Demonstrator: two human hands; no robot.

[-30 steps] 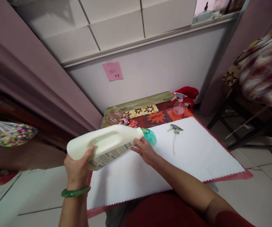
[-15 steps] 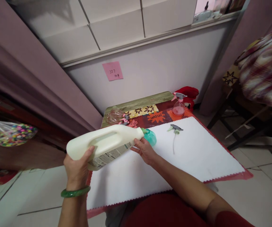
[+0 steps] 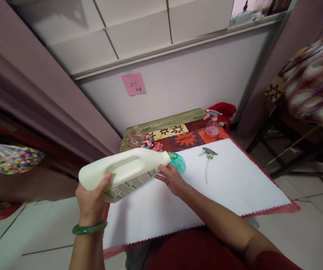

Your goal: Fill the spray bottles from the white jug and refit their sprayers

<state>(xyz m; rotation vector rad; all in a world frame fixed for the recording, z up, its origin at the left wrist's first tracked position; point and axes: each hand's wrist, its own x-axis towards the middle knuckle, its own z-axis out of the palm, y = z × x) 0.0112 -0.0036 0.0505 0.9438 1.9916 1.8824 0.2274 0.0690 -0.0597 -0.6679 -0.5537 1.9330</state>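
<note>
Over the white mat (image 3: 234, 180), a big cream bottle (image 3: 124, 167) leans down with its mouth at the top of a small teal bottle (image 3: 179, 164) on the far part of the mat. The left hand (image 3: 91, 197) is wrapped around the big bottle's bottom end, thumb on the handle. The right hand (image 3: 174, 180) pinches the neck; I can't tell if it touches the teal bottle too. A green spray top (image 3: 209, 153) with its thin tube lies on the mat's far right part. A pink spray bottle (image 3: 212, 128) stands just past the mat's far edge. I can't see any liquid running. If the big bottle tips too much, soapy stuff, if that's what is inside, could gush onto the mat. Its heavy neck might also push the teal bottle over, since nobody seems to hold that one tight.
</note>
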